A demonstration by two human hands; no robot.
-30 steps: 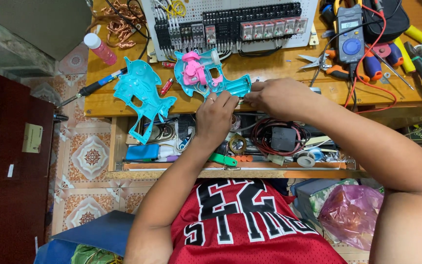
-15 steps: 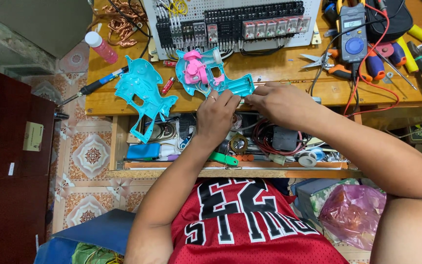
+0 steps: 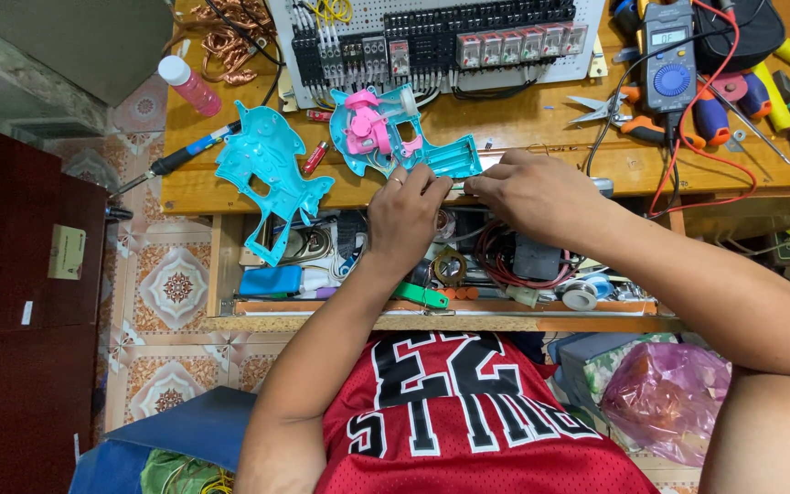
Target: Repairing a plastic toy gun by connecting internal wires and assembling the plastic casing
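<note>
While both hands (image 3: 468, 197) meet beside the teal toy shell (image 3: 404, 137), their curled fingers hide any contents.

Pink bottle (image 3: 188, 85) and copper wire (image 3: 233, 37) top left; multimeter (image 3: 670, 57), pliers (image 3: 624, 112) right; relay board (image 3: 441, 41) behind.

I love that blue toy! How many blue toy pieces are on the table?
2. One empty turquoise shell lies left of the hands, partly overhanging the open drawer. The other turquoise half, with pink parts inside, lies by the left hand and right hand. More may be hidden.
</note>
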